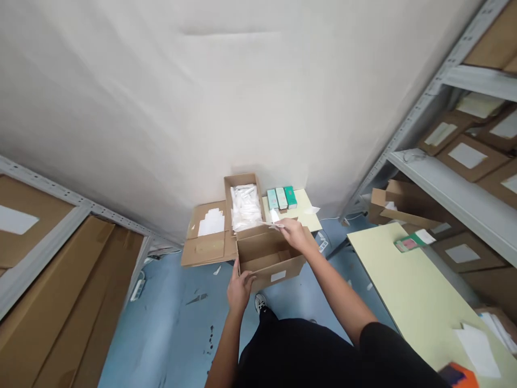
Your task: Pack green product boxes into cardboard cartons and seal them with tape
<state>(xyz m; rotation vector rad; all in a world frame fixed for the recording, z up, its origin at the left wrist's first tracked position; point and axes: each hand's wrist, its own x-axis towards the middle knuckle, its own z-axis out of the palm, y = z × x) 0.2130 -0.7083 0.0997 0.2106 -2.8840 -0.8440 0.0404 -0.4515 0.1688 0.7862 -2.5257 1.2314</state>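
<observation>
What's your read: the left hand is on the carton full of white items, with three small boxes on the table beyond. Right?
Not quite: the head view shows the left hand on the nearer carton; the white items lie in the carton behind it. The rest stands.

And we open at twelve o'clock, on the pale small table: three green boxes in a row, a white slip at four o'clock from them, flat cardboard out towards ten, and between, a carton of white packets, its base hidden from us. Over to three, our side table carries a green pack and white paper! At two, the metal shelf bears labelled cartons; below us, the blue floor holds pale scraps.
</observation>
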